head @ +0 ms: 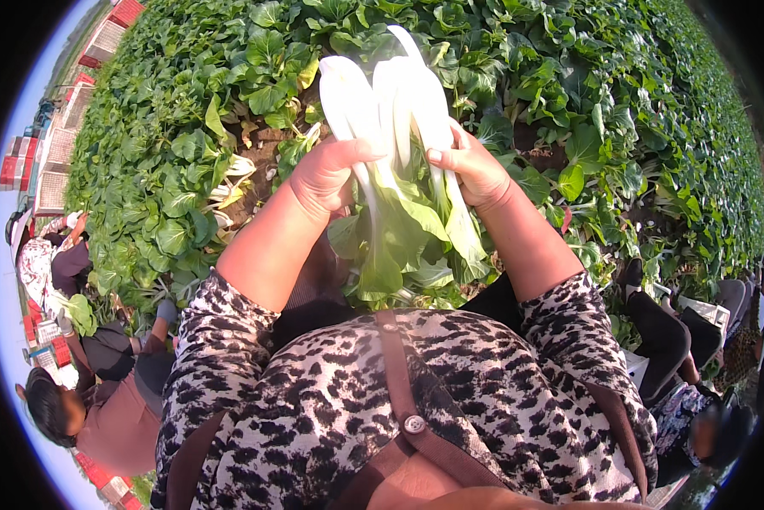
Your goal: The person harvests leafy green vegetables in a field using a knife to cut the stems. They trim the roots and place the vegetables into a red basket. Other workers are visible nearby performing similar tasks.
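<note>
Several heads of bok choy (398,108) are held up together in front of my chest, their white stalk ends pointing away from me and their green leaves hanging toward my body. My left hand (331,169) grips the bunch on its left side, the thumb lying across a white stalk. On the right side my right hand (474,162) closes around the stalks, with its thumb over the front. Sunlight washes out the thick white bases. Below the bunch, more green leaves lie close to my lap.
Growing leafy greens (184,146) spread ahead and to both sides, with cut bok choy (232,185) on soil at left. Co-workers crouch at left (108,408) and right (675,408). Red and white crates (57,153) line the field's left edge; a white crate (707,312) stands at right.
</note>
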`<state>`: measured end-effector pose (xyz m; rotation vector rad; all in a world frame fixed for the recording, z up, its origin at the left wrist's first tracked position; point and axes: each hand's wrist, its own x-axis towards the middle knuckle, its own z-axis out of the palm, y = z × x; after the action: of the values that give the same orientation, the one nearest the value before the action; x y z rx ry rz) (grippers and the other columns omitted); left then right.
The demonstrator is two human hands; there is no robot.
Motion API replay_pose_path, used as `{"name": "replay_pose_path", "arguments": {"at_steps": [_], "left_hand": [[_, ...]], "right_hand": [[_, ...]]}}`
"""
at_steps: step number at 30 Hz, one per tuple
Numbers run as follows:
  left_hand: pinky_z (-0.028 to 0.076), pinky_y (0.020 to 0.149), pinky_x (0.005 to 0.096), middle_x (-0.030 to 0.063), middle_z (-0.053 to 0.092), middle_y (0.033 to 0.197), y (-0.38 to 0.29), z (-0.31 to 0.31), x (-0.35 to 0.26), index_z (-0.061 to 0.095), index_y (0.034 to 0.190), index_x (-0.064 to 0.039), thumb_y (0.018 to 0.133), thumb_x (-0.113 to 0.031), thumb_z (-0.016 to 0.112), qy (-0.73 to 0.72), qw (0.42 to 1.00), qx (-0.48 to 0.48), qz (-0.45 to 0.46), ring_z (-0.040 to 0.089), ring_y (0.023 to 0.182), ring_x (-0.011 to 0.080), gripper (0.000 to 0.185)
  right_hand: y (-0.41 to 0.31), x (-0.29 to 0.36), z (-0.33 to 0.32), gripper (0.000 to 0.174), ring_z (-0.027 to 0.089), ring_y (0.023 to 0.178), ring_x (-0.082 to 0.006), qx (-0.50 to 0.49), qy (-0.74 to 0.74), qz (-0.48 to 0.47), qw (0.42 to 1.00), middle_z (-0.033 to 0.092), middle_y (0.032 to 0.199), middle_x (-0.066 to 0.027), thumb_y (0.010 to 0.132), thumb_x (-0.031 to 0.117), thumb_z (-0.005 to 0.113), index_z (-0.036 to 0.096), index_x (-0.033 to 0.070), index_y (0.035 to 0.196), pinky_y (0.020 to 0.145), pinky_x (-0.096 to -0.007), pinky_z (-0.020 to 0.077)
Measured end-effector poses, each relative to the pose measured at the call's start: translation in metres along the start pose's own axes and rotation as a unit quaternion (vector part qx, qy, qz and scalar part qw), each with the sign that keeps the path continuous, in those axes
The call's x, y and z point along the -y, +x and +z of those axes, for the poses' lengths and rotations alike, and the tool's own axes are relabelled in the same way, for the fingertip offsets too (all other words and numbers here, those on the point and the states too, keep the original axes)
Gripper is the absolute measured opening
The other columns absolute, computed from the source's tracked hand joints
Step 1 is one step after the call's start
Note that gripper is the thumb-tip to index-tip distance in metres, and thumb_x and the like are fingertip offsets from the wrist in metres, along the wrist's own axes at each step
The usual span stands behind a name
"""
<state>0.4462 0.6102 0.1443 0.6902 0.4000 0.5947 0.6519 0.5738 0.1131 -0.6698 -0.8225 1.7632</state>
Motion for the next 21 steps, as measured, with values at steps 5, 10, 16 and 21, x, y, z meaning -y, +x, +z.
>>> {"name": "replay_pose_path", "arguments": {"at_steps": [5, 10, 16, 21], "left_hand": [[0.033, 0.111, 0.036, 0.0143, 0.041, 0.148, -0.037, 0.038, 0.004, 0.02, 0.153, -0.003, 0.067, -0.027, 0.071, 0.084, 0.993, 0.043, 0.075, 0.043, 0.133, 0.0241, 0.103], [0.031, 0.111, 0.035, 0.0117, 0.045, 0.144, -0.081, 0.07, 0.033, 0.028, 0.15, -0.002, 0.069, -0.034, 0.074, 0.167, 0.956, -0.012, 0.241, 0.043, 0.133, 0.0218, 0.099], [0.039, 0.104, 0.0368, 0.007, 0.053, 0.129, -0.132, 0.058, 0.083, 0.046, 0.136, -0.005, 0.078, -0.033, 0.074, 0.249, 0.909, -0.082, 0.324, 0.049, 0.121, 0.0199, 0.07], [0.047, 0.093, 0.0313, 0.0061, 0.062, 0.116, -0.206, 0.052, 0.104, 0.055, 0.126, -0.001, 0.084, -0.009, 0.064, 0.153, 0.947, -0.179, 0.219, 0.059, 0.105, 0.0168, 0.043]], "right_hand": [[-0.025, 0.002, 0.005, 0.086, 0.053, 0.118, -0.018, 0.069, -0.05, -0.047, 0.995, 0.058, 0.128, -0.0081, 0.067, 0.031, 0.083, 0.044, 0.0, 0.138, 0.105, -0.0336, 0.0387], [-0.046, -0.01, 0.036, 0.081, 0.054, 0.115, -0.0165, 0.033, -0.11, -0.061, 0.992, 0.058, 0.123, -0.0052, 0.07, 0.029, 0.081, 0.045, 0.001, 0.137, 0.103, -0.0323, 0.0392], [-0.091, -0.051, 0.09, 0.063, 0.055, 0.108, -0.0137, -0.003, -0.151, -0.079, 0.985, 0.059, 0.12, -0.0054, 0.081, 0.019, 0.077, 0.046, 0.0, 0.133, 0.095, -0.0299, 0.0434], [-0.127, -0.085, 0.145, 0.04, 0.055, 0.1, -0.0097, 0.009, -0.231, -0.099, 0.968, 0.059, 0.113, -0.0015, 0.096, 0.022, 0.063, 0.049, 0.004, 0.128, 0.09, -0.0265, 0.0448]]}}
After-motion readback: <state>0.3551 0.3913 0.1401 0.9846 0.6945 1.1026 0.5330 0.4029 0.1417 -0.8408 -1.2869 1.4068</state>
